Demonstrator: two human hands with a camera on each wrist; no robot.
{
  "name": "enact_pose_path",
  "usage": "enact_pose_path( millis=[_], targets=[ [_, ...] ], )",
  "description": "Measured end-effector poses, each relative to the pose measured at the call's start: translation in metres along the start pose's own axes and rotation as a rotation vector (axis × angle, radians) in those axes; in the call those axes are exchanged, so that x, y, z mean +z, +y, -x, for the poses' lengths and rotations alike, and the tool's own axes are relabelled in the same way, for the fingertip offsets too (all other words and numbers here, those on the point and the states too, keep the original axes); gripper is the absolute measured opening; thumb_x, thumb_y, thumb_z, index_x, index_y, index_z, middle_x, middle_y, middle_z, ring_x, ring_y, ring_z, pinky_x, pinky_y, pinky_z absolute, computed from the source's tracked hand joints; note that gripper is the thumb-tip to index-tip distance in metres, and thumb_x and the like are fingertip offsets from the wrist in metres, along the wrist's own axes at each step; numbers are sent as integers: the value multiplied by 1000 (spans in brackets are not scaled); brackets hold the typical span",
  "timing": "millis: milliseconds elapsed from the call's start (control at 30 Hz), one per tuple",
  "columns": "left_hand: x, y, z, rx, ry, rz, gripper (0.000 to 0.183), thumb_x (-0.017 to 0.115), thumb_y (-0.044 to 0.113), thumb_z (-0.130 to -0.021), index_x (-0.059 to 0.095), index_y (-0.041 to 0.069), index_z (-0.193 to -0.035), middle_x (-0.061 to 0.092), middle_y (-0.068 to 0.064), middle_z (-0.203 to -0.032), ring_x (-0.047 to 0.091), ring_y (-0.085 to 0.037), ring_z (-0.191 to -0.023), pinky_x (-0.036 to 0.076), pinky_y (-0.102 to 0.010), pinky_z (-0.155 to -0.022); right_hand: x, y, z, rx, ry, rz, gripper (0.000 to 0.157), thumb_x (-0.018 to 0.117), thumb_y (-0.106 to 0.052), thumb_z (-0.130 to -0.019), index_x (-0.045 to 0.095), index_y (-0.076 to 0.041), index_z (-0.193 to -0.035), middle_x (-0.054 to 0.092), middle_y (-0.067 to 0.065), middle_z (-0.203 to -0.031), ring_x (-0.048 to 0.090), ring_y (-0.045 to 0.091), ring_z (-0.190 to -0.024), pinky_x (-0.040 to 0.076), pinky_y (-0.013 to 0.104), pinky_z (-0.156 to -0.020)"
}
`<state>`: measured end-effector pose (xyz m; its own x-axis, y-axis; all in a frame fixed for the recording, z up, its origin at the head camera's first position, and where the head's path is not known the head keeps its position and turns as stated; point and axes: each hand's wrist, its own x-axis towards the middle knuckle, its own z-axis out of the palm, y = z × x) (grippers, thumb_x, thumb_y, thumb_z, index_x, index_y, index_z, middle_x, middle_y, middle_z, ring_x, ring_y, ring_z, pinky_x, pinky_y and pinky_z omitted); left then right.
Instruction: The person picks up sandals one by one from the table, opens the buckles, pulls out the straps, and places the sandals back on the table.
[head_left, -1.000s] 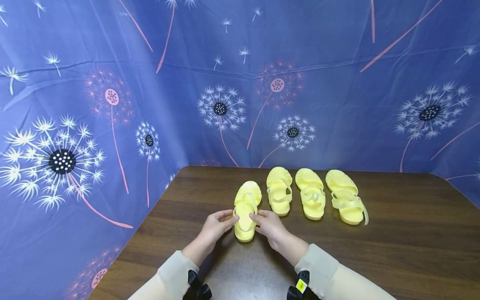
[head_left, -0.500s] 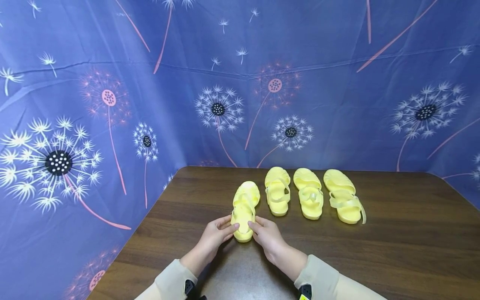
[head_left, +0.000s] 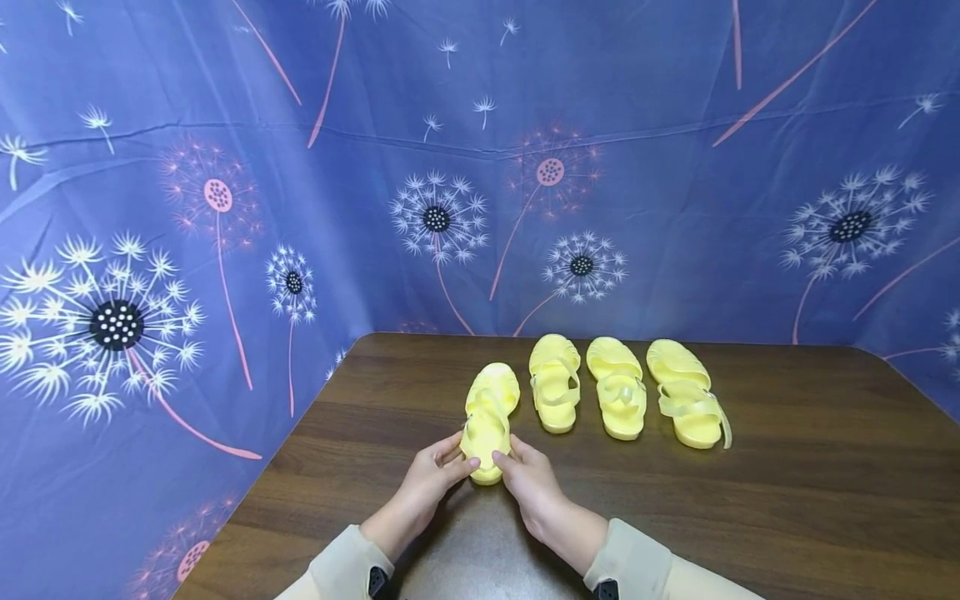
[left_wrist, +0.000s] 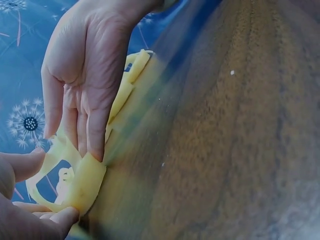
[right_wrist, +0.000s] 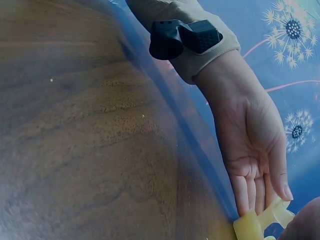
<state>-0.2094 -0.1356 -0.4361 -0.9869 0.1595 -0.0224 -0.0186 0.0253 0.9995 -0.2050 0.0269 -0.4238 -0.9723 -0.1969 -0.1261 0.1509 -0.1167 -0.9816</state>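
Observation:
A yellow sandal [head_left: 486, 429] lies on the table with its toe pointing away from me. My left hand [head_left: 426, 485] holds its heel end from the left, thumb over the top and fingers along the side. From the right, my right hand [head_left: 536, 493] grips the same end, with its thumb on the yellow strap. In the left wrist view, the right hand's fingers [left_wrist: 95, 135] press against the side of the sandal [left_wrist: 87, 182]. The right wrist view shows only part of the sandal [right_wrist: 248, 226], beside the left hand's fingertips [right_wrist: 242, 207].
Three more yellow sandals stand in a row to the right: a near one [head_left: 555, 392], a middle one [head_left: 622, 408] and a far one [head_left: 693, 429]. They rest on a brown wooden table [head_left: 810, 467]. A blue dandelion-print cloth [head_left: 675, 208] hangs behind.
Both hands have slid back toward me along the sandal, thumbs lower over the heel. The strap now lies closer to the heel. The other sandals stay in place.

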Motion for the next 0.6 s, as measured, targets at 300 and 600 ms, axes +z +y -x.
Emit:
enact_pose_path(
  millis=[300, 600],
  targets=[
    [1, -1, -6, 14, 18, -3, 67, 66, 9, -90, 32, -16, -142, 43, -32, -141, 42, -38, -133, 44, -32, -104, -2, -1, -3, 3, -34, 0, 66, 48, -11, -100, 11, 14, -148, 14, 37, -151, 17, 48, -141, 23, 58, -113],
    [0, -2, -11, 12, 24, -8, 66, 65, 7, -91, 31, -17, -142, 42, -34, -141, 42, -40, -133, 44, -35, -105, -5, -2, -10, -8, -77, 4, 63, 45, -9, -101, 10, 17, -147, 12, 35, -153, 16, 46, -142, 24, 59, -112]
  ],
)
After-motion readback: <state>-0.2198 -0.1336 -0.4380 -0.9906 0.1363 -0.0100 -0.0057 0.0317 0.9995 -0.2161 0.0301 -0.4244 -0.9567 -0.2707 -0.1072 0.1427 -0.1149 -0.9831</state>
